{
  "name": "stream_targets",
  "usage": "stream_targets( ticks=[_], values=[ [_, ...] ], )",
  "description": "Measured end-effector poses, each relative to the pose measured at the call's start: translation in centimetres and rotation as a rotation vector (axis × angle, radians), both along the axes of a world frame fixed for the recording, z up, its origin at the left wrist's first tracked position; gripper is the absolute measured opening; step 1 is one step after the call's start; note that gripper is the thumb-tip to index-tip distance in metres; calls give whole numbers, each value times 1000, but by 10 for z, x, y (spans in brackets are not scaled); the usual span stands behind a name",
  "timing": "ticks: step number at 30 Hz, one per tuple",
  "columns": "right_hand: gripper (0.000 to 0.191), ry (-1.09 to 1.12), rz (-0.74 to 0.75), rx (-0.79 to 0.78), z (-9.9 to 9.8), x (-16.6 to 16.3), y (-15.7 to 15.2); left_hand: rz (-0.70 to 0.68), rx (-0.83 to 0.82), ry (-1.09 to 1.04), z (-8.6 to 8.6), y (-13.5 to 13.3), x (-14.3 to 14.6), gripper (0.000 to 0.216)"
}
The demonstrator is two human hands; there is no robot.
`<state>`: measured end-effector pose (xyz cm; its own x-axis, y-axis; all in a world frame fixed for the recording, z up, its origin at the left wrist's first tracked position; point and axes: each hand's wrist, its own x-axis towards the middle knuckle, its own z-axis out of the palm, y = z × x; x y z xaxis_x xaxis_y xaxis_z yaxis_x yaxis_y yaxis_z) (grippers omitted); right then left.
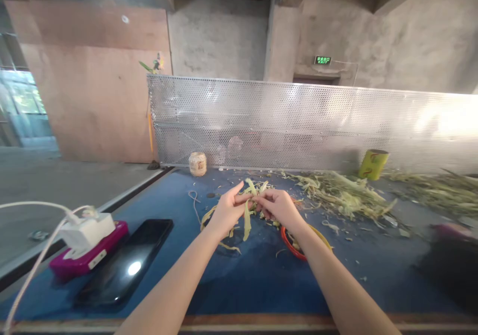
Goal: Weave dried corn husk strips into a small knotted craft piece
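Both hands meet over the middle of the blue table. A pale green, dried leaf strip [247, 221] hangs down between them, pinched in the fingers of my left hand [230, 206]. My right hand [278, 205] has its fingertips pressed together against the same strip, close to the left fingertips. Another piece of leaf sticks up above the fingers. Behind and under the hands lies a small heap of leaf scraps [261, 185], partly covered by them. Below my right wrist sits a round container with a red rim [289, 243], partly hidden by the forearm.
A black phone [127, 260] and a magenta power strip [89, 255] with a white charger lie at left. Dried leaf bundles [339, 193] spread at right, near a yellow-green can [373, 165]. A whitish jar [197, 164] stands before the perforated metal screen [239, 121].
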<state>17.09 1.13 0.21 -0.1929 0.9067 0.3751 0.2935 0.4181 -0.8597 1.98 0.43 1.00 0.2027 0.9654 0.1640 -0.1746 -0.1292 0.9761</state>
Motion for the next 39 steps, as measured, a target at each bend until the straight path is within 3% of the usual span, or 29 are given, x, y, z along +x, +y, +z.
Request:
stream_targets(
  ticks=[7, 13, 21, 24, 28, 30, 35, 39],
  values=[
    [35, 96, 12, -119, 2, 3, 4, -151, 63, -59, -4, 1, 2, 82],
    [35, 224, 133, -278, 3, 2, 1, -137, 107, -123, 0, -4, 4, 95],
    [39, 219, 227, -319, -1, -1, 2, -111, 135, -139, -3, -1, 3, 97],
    [36, 125, 123, -227, -2, -1, 3, -95, 112, -139, -2, -1, 3, 98],
    [49, -17, -288, 237, 0, 0, -2, -72, 60, -109, -3, -1, 3, 105],
    [53, -124, -379, 401, 2, 0, -7, -81, 51, -83, -6, 1, 3, 110],
    [42, -301, -328, 477, 4, 0, -11, -159, 97, -30, -13, 2, 6, 114],
    [32, -163, -440, 380, 1, 3, -1, -233, 98, 43, -14, -1, 6, 112]
  ],
)
